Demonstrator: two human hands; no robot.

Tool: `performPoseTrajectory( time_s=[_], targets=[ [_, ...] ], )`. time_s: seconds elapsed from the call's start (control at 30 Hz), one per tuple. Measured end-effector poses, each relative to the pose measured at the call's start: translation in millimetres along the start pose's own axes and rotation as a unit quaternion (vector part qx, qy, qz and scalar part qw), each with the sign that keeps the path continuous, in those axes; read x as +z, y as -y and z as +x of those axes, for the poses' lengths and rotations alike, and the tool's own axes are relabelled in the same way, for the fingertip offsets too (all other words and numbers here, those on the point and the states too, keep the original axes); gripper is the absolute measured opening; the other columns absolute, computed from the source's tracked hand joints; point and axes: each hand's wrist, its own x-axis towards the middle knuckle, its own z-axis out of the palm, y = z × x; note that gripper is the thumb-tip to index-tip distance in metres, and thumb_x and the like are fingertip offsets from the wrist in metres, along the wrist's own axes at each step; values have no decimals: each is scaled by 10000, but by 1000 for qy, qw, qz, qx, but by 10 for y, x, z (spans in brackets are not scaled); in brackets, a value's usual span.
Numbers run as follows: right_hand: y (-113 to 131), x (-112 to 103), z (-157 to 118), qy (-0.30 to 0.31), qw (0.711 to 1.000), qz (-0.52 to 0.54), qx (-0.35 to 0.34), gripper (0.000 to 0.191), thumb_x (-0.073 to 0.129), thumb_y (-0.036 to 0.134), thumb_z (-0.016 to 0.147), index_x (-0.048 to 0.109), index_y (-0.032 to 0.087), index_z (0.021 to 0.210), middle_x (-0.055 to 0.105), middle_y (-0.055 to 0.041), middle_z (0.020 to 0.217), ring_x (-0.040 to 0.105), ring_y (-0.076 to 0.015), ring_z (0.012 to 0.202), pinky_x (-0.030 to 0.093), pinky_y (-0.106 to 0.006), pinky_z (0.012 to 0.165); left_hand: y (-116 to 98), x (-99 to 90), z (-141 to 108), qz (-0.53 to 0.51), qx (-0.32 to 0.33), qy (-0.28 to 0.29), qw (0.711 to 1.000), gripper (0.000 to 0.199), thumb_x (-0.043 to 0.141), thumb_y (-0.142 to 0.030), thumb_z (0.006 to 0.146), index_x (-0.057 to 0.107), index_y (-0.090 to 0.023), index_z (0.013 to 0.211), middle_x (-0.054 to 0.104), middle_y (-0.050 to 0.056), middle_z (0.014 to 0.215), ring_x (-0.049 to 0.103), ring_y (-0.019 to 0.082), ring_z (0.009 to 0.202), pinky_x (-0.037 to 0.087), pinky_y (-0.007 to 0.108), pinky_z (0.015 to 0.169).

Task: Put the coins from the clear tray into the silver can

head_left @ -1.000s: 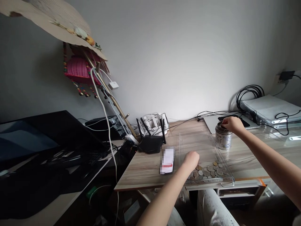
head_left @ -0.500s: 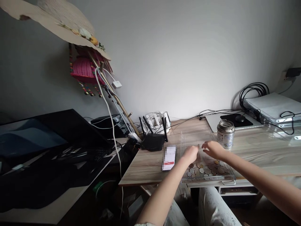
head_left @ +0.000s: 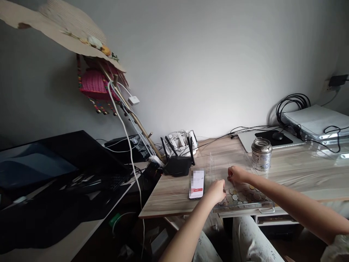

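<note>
A clear plastic tray [head_left: 267, 208] lies at the near edge of the wooden desk [head_left: 174, 191], with several coins [head_left: 245, 196] in its near end. My left hand [head_left: 217, 191] rests at the tray's left side with its fingers curled in; I cannot see anything inside it. My right hand [head_left: 236, 174] hovers over the tray's left part, just above the coins, fingers bent downward, and its fingertips are hidden. A round metal tin [head_left: 261, 154] with a slotted lid stands upright behind the tray to the right. A lit phone [head_left: 196, 183] lies flat left of the tray.
A black router [head_left: 177, 165] and a white power strip with cables [head_left: 181, 140] sit behind the phone. A mouse on a black pad [head_left: 275, 136], coiled cables and a flat grey device [head_left: 313, 122] fill the back right. A dark desk [head_left: 54, 174] stands to the left.
My right hand left the top of the tin and came down to the tray over the coins, close to my left hand. My left hand stayed by the tray's left side.
</note>
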Motion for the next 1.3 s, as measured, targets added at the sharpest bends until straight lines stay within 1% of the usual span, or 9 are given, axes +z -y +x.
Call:
performPoseTrajectory(
  time_s=[0.47, 0.57, 0.73, 0.87, 0.97, 1.07, 1.13, 1.2, 1.3],
  targets=[
    [167, -124, -112, 7, 999, 23, -43, 225, 592, 146, 606, 655, 175, 820, 666, -34, 792, 573, -145, 695, 364, -209, 567, -147, -24, 3, 57, -39, 21, 997, 213, 547, -89, 672, 621, -136, 866, 640, 128, 944, 597, 212, 879, 445, 263, 724],
    [135, -421, -276, -41, 997, 27, -52, 188, 561, 194, 669, 657, 198, 830, 667, -27, 789, 571, -139, 693, 367, -212, 581, -182, -11, 10, 67, -43, 18, 997, 294, 574, -56, 623, 619, -103, 910, 640, 163, 958, 601, 245, 893, 454, 288, 737],
    [-384, -1374, -519, -300, 948, -16, 100, 247, 482, 360, 758, 672, 273, 890, 675, -17, 821, 582, -164, 730, 371, -238, 570, -208, 24, 73, 61, -46, 6, 997, 280, 577, -20, 601, 644, -90, 863, 647, 187, 933, 605, 270, 900, 460, 308, 744],
    [-803, -1773, -535, -236, 951, -81, 183, 219, 531, 308, 692, 704, 255, 816, 675, -44, 807, 585, -189, 729, 369, -254, 550, -151, 5, 116, 38, -44, -27, 998, 269, 539, 29, 604, 659, -102, 806, 657, 174, 906, 609, 255, 891, 453, 307, 745],
    [-911, -1791, -519, -185, 956, -97, 203, 210, 552, 237, 642, 704, 256, 786, 671, -45, 825, 586, -193, 747, 375, -255, 552, -95, -29, 134, 9, -37, -65, 997, 248, 521, 10, 641, 658, -135, 788, 670, 122, 875, 614, 214, 863, 448, 286, 734],
    [-857, -1765, -554, -213, 951, -103, 199, 214, 567, 264, 642, 698, 254, 811, 670, -45, 834, 586, -205, 767, 392, -268, 570, -86, -59, 165, -99, -24, -140, 985, 209, 503, -56, 708, 644, -164, 819, 674, 72, 847, 616, 161, 816, 447, 257, 713],
    [-709, -1715, -618, -268, 947, -82, 159, 236, 554, 317, 681, 687, 242, 861, 671, -47, 842, 585, -199, 760, 405, -270, 582, -127, -76, 197, -289, -23, -181, 940, 145, 540, -112, 707, 633, -150, 811, 672, 69, 796, 621, 150, 743, 453, 248, 655],
    [-458, -1594, -714, -288, 955, -27, 62, 264, 520, 360, 736, 674, 230, 908, 670, -47, 861, 584, -179, 739, 419, -259, 589, -207, -93, 229, -504, -24, -172, 846, 150, 603, -161, 669, 623, -129, 814, 668, 75, 761, 621, 147, 671, 451, 239, 591],
    [13, -1280, -888, -224, 967, 66, -100, 275, 497, 382, 781, 667, 213, 916, 667, -51, 836, 581, -153, 677, 437, -252, 585, -382, -111, 252, -705, 2, -125, 698, 229, 669, -192, 612, 610, -111, 818, 666, 75, 757, 624, 138, 645, 465, 240, 617]
  ],
)
